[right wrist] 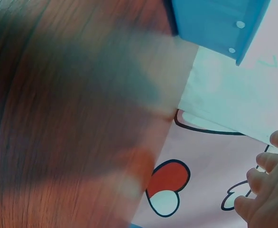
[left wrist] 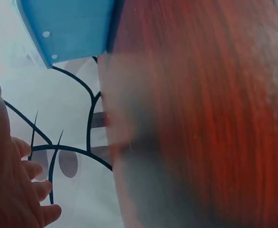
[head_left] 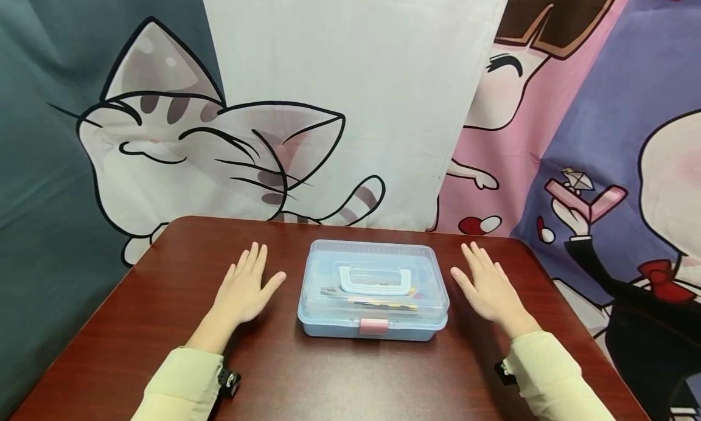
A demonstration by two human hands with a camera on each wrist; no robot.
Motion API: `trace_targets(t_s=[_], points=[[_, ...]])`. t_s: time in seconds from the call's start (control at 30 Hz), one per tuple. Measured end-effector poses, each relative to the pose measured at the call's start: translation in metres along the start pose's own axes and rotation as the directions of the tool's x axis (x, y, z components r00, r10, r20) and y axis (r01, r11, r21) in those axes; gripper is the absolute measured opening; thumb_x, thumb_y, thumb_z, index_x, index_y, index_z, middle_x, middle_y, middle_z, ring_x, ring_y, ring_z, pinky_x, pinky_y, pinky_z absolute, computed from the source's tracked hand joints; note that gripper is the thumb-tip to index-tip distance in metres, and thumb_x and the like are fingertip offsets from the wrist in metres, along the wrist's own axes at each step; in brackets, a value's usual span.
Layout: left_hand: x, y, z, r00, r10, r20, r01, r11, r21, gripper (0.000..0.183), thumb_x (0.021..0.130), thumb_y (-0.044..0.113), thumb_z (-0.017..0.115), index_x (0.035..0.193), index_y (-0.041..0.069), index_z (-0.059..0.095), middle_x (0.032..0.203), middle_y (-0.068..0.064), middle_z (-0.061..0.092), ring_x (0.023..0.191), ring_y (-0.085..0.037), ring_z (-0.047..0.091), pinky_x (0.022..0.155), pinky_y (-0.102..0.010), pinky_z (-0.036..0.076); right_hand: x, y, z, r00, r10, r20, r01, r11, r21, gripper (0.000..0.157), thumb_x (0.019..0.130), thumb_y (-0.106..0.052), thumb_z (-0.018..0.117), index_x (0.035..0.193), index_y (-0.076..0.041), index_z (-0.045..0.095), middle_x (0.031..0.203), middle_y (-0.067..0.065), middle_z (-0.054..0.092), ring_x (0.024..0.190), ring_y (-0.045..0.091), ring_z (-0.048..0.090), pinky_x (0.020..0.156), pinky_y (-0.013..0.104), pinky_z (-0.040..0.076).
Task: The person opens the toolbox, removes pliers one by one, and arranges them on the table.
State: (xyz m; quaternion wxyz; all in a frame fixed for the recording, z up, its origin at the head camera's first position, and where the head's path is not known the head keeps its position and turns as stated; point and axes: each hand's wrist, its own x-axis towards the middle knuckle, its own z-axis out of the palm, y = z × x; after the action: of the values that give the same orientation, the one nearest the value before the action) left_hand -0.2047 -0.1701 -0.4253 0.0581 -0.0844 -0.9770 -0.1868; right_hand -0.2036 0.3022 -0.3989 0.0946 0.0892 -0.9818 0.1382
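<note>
A light blue plastic box with a clear lid, a pale carrying handle and a pink latch stands closed on the table. Through the lid some long thin items show, too blurred to name. To the left of the box is my left hand, palm down with straight fingers, apart from it. My right hand mirrors it on the right side, also apart from the box. Both hands hold nothing. Each wrist view shows a blue side of the box and that hand's fingers at the frame's edge.
The brown wooden table has rounded far corners. Behind it hangs a printed cloth with a cartoon cat and cartoon people. A small dark wrist camera sits under the left sleeve, another under the right.
</note>
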Motion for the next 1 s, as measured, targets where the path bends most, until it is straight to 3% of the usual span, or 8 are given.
trace_targets(t_s=[0.3, 1.0], points=[[-0.004, -0.001, 0.003, 1.0, -0.015, 0.012, 0.015, 1.0, -0.024, 0.085, 0.086, 0.067, 0.022, 0.144, 0.007, 0.009, 0.15, -0.015, 0.007, 0.135, -0.036, 0.009, 0.105, -0.058, 0.012, 0.006, -0.008, -0.005, 1.0, -0.013, -0.005, 0.013, 1.0, 0.021, 0.068, 0.092, -0.052, 0.031, 0.144, -0.012, 0.018, 0.147, 0.017, 0.017, 0.135, 0.036, 0.012, 0.104, 0.06, 0.011], [-0.005, 0.013, 0.005, 1.0, -0.003, 0.009, 0.004, 0.99, -0.14, 0.078, 0.089, 0.06, 0.026, 0.144, 0.006, 0.013, 0.149, -0.013, 0.015, 0.134, -0.035, 0.019, 0.103, -0.057, 0.022, -0.012, -0.01, -0.009, 1.0, -0.009, -0.013, 0.011, 0.986, 0.164, 0.064, 0.093, -0.046, 0.036, 0.144, -0.011, 0.017, 0.147, 0.018, 0.019, 0.135, 0.033, 0.013, 0.104, 0.058, 0.014]])
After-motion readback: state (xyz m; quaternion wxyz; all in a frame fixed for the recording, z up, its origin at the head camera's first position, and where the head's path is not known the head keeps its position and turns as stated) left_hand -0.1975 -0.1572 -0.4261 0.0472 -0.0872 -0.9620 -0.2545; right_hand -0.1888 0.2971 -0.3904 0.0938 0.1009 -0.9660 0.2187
